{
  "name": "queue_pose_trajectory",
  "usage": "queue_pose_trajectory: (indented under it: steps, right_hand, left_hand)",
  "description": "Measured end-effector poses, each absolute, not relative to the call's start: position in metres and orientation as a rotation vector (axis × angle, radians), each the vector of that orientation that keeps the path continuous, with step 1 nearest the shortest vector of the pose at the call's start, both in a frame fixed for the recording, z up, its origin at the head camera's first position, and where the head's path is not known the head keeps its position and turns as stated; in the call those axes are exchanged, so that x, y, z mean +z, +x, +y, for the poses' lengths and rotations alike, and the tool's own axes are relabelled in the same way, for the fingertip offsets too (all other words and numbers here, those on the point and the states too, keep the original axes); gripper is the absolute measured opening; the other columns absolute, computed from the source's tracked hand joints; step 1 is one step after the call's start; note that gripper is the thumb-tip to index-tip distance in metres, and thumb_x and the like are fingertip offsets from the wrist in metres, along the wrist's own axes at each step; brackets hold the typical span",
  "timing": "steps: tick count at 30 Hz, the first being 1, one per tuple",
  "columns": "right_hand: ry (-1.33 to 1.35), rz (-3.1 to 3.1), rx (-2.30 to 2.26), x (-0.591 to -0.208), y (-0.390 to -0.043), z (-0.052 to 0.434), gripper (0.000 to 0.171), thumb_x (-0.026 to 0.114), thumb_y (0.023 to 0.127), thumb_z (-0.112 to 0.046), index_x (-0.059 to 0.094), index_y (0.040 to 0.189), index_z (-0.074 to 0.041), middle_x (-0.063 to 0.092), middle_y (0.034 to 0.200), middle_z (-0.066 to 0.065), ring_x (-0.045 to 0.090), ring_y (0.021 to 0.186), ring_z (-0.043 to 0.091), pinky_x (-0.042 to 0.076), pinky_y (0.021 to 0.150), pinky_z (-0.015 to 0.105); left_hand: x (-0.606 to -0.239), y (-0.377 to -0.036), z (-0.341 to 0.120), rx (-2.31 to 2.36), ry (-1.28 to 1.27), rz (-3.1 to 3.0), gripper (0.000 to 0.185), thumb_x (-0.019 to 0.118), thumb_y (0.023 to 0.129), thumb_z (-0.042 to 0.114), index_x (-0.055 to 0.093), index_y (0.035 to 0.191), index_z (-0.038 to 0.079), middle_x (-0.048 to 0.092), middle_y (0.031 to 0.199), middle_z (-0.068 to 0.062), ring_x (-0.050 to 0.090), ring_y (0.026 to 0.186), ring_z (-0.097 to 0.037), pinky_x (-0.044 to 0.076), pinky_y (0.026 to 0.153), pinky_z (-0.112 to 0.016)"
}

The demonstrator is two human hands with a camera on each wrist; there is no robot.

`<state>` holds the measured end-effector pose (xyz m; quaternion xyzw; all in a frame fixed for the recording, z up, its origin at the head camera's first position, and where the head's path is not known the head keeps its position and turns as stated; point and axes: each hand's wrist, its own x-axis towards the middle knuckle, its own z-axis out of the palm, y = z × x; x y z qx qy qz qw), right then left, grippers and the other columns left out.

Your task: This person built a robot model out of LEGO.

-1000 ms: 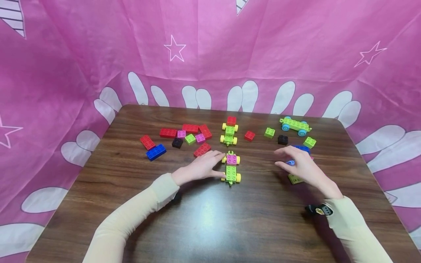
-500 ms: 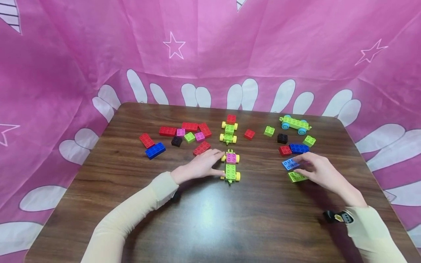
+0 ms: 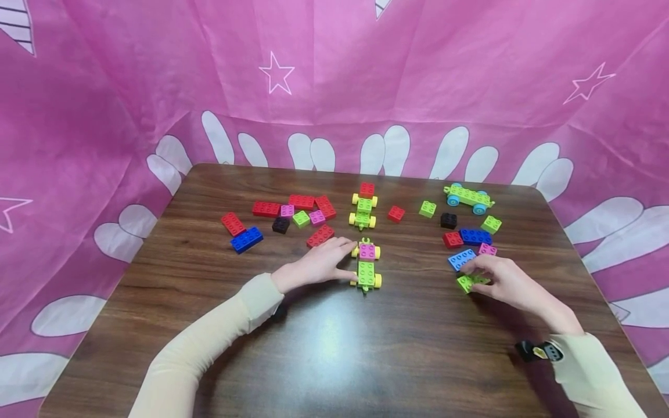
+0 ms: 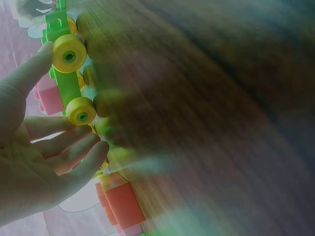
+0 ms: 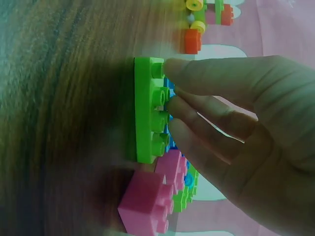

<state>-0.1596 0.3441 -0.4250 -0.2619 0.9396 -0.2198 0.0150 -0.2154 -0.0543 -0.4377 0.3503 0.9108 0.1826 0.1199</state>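
- Since half a second ago the right hand (image 3: 509, 284) has slid nearer the person, off the light-blue plate (image 3: 461, 259) and onto the green plate (image 3: 467, 282); a pink brick (image 3: 487, 249) it covered now shows. The left hand (image 3: 316, 267) has not moved.
- Bare wooden table (image 3: 334, 354) lies wide between the two forearms, down to the near edge; loose red bricks (image 3: 320, 235) crowd the far left side.
- Left hand: fingers nearly straight and loosely spread, tips touching the left side of the wheeled car (image 3: 367, 266), which it steadies rather than clasps; the left wrist view shows its fingers (image 4: 74, 152) beside a yellow wheel (image 4: 81, 110).
- Car: mid-table, long axis running away from the person, with a pink block on its far half.
- Right hand: fingertips (image 5: 187, 105) press on the studs of the green plate (image 5: 150, 115), which lies flat, just near of the light-blue plate, long axis roughly left to right. Whether the thumb pinches it, I cannot tell.
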Motion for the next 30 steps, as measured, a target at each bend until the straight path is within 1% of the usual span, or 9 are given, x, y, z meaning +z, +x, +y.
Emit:
queue_pose_trajectory:
  steps: [7, 11, 15, 18, 22, 25, 30]
  right_hand:
    - [-0.936, 2.851, -0.736, -0.429, -0.163, 0.325, 0.04, 0.084, 0.072, -0.001, 0.07, 0.107, -0.012, 0.072, 0.102, -0.001, 0.067, 0.089, 0.01, 0.06, 0.075, 0.025]
    - [-1.004, 2.902, -0.672, -0.427, -0.164, 0.32, 0.042, 0.084, 0.07, 0.003, 0.07, 0.106, -0.012, 0.072, 0.101, -0.003, 0.067, 0.088, 0.014, 0.06, 0.075, 0.029]
    - [-1.056, 2.973, -0.541, -0.426, -0.163, 0.321, 0.044, 0.085, 0.065, 0.007, 0.071, 0.102, -0.011, 0.072, 0.099, -0.003, 0.065, 0.089, 0.014, 0.06, 0.076, 0.033]
    - [-1.069, 2.993, -0.49, -0.428, -0.164, 0.322, 0.044, 0.085, 0.064, 0.008, 0.072, 0.102, -0.011, 0.072, 0.099, -0.003, 0.065, 0.091, 0.014, 0.06, 0.077, 0.034]
    - [-1.074, 2.995, -0.511, -0.432, -0.167, 0.317, 0.045, 0.086, 0.064, 0.006, 0.071, 0.103, -0.01, 0.072, 0.1, -0.001, 0.065, 0.089, 0.015, 0.059, 0.076, 0.033]
    - [-1.091, 2.994, -0.531, -0.435, -0.171, 0.31, 0.043, 0.088, 0.065, 0.002, 0.071, 0.103, -0.01, 0.071, 0.099, -0.001, 0.064, 0.087, 0.014, 0.059, 0.074, 0.031]
    - [-1.024, 2.954, -0.522, -0.438, -0.178, 0.296, 0.036, 0.086, 0.073, -0.007, 0.071, 0.105, -0.012, 0.071, 0.101, -0.001, 0.063, 0.088, 0.011, 0.06, 0.078, 0.033]
  left_hand:
    - [-0.439, -0.216, -0.055, 0.534, 1.013, 2.666, 0.084, 0.072, 0.086, 0.048, 0.042, 0.148, 0.001, 0.049, 0.149, -0.015, 0.049, 0.137, -0.03, 0.041, 0.115, -0.043]
    - [-0.439, -0.216, -0.055, 0.528, 1.025, 2.671, 0.083, 0.072, 0.087, 0.048, 0.042, 0.148, 0.001, 0.05, 0.148, -0.015, 0.049, 0.136, -0.03, 0.042, 0.115, -0.042]
    - [-0.439, -0.216, -0.054, 0.528, 1.033, 2.665, 0.083, 0.072, 0.087, 0.048, 0.041, 0.148, 0.001, 0.049, 0.149, -0.016, 0.049, 0.137, -0.03, 0.041, 0.116, -0.042]
    - [-0.438, -0.216, -0.054, 0.529, 1.034, 2.663, 0.083, 0.072, 0.087, 0.047, 0.041, 0.148, 0.0, 0.049, 0.149, -0.016, 0.048, 0.137, -0.03, 0.04, 0.116, -0.042]
    - [-0.439, -0.217, -0.054, 0.535, 1.03, 2.664, 0.083, 0.072, 0.087, 0.047, 0.042, 0.148, 0.0, 0.049, 0.149, -0.016, 0.049, 0.136, -0.03, 0.041, 0.116, -0.042]
    - [-0.44, -0.217, -0.054, 0.532, 1.028, 2.667, 0.084, 0.072, 0.087, 0.048, 0.041, 0.148, 0.0, 0.049, 0.149, -0.016, 0.049, 0.136, -0.03, 0.041, 0.116, -0.042]
    - [-0.44, -0.217, -0.054, 0.527, 1.028, 2.668, 0.084, 0.072, 0.087, 0.048, 0.041, 0.148, 0.0, 0.049, 0.149, -0.015, 0.049, 0.136, -0.029, 0.04, 0.116, -0.041]
